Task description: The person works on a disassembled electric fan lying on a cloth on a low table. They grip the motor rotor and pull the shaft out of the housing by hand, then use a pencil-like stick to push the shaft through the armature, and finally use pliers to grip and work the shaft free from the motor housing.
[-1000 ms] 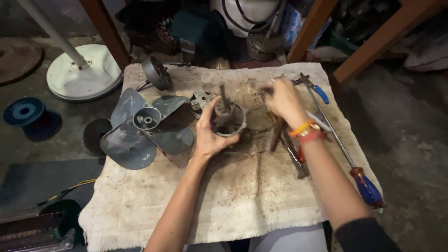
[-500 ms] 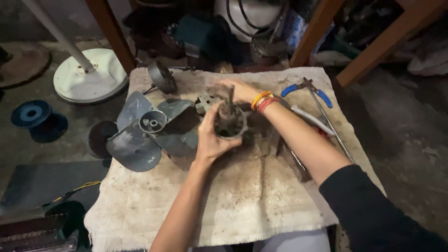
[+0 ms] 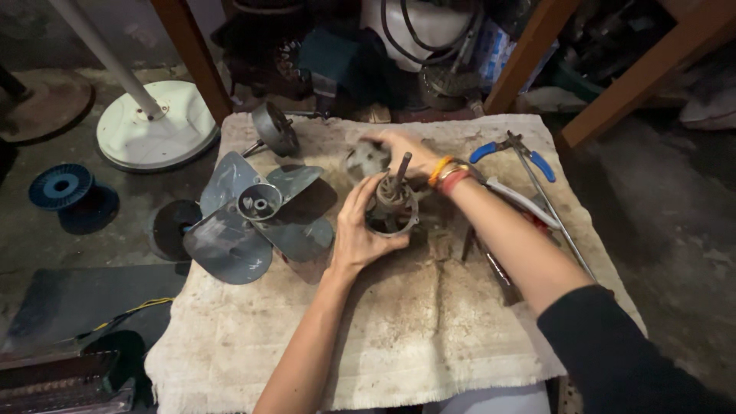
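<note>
The left hand (image 3: 359, 230) curls its fingers (image 3: 360, 201) around the side of a small fan motor (image 3: 392, 208), thumb low and the other fingers wrapped over the near rim, so the hand cups the motor body rather than pinching it. The motor stands upright near the middle of the stained cloth (image 3: 399, 337), its steel shaft (image 3: 400, 169) pointing up and slightly away from the person. Beyond it the right hand (image 3: 402, 146) reaches across with fingers closed loosely on a round grey metal cover (image 3: 366, 159), which sits just behind the motor; how firmly that cover is gripped cannot be told from this view.

The motor looks like dense metal, probably heavy for its size, rigid, and dirty with grease, so it may be slick. The round housing seems the sound place to hold it, as the left hand does; the thin shaft would give poor purchase and could turn. The cover looks like thin cast or pressed metal, light and stiff, best taken by its rim.

To the left of the motor lies a grey fan blade (image 3: 253, 218) with its hub up, partly overhanging the cloth's edge. To the right, near the right forearm, lie blue-handled pliers (image 3: 510, 149) and a few long tools. A white round fan base (image 3: 157, 134) stands on the floor beyond.
</note>
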A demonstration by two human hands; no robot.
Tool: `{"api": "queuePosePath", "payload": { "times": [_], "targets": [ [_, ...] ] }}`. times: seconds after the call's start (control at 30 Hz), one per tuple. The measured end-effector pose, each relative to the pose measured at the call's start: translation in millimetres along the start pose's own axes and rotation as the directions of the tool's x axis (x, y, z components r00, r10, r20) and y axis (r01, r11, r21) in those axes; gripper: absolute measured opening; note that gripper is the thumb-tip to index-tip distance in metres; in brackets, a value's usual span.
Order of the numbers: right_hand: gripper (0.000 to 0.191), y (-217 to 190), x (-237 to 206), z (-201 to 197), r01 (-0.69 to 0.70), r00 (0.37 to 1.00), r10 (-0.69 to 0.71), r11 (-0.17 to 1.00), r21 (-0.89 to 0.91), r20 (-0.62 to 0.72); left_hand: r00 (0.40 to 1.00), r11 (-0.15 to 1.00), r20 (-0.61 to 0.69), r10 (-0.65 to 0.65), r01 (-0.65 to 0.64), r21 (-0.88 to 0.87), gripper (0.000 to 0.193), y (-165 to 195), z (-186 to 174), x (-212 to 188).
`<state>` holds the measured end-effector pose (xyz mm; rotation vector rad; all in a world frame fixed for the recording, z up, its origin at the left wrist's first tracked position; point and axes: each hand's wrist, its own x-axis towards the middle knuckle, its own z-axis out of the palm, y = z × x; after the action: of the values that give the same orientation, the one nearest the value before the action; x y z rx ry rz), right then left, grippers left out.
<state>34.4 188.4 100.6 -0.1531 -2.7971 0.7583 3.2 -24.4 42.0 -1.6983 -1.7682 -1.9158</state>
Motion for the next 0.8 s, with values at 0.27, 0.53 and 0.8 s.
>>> {"api": "queuePosePath", "payload": {
  "times": [0.27,0.53,0.8],
  "targets": [
    [0.078,-23.9,-72.3,-123.8,0.021,0.911,0.194,0.86,0.51,-0.365,0.981,0.983,0.127,-0.146,0.158,-0.093,0.096,4.4,0.2,4.5],
    [0.084,-90.8,-97.4,-100.6,-0.06,0.986,0.056,0.998,-0.025,-0.156,0.98,0.991,0.164,-0.11,0.122,-0.061,0.095,-2.9,1.3,2.8],
    [0.088,-78.9,-113.1,-89.1,-0.042,0.987,0.069,0.982,0.182,-0.144,0.975,0.987,0.176,-0.136,0.149,-0.064,0.094,-6.8,3.1,2.0]
  ]
}}
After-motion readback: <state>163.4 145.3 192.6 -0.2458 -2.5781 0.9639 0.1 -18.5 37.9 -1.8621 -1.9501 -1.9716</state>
